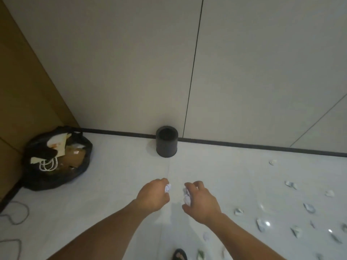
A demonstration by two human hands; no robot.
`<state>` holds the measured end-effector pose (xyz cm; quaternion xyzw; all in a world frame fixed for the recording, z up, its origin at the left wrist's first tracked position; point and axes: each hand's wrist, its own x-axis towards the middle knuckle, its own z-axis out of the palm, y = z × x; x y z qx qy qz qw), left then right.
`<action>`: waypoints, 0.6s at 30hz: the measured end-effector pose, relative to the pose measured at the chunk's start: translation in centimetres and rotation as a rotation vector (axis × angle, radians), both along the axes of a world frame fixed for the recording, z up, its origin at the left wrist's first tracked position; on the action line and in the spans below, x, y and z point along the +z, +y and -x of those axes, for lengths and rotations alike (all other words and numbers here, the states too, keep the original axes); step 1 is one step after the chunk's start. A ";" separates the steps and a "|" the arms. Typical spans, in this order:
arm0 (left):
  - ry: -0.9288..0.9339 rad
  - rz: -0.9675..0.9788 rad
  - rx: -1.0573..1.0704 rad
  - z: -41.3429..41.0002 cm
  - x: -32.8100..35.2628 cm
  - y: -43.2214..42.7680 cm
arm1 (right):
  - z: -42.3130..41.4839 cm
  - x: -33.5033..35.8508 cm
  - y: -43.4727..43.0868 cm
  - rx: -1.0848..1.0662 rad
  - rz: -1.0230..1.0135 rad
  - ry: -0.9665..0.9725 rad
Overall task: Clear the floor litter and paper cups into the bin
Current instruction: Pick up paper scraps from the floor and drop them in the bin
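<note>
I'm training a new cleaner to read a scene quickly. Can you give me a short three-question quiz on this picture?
1. True or false: the left hand and the right hand each hold crumpled paper.
2. The round dark bin stands: A) upright against the wall straight ahead; B) in the left corner; C) tipped over mid-floor.
3. On which side of the floor does most of the loose litter lie?

Key: 1 true; 2 A; 3 the right side.
</note>
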<state>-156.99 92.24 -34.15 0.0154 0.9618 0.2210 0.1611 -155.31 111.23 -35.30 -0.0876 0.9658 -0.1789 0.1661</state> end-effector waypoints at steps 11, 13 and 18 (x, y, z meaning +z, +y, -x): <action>0.074 0.003 0.163 16.6 3.3 -2.0 | 17.4 2.8 -1.9 -0.035 0.077 0.043; 0.047 -0.019 0.170 19.7 2.6 -2.7 | 20.5 2.6 -2.7 -0.050 0.085 0.035; 0.053 -0.071 0.197 28.2 0.0 -4.9 | 29.2 1.3 -5.0 -0.044 0.096 0.065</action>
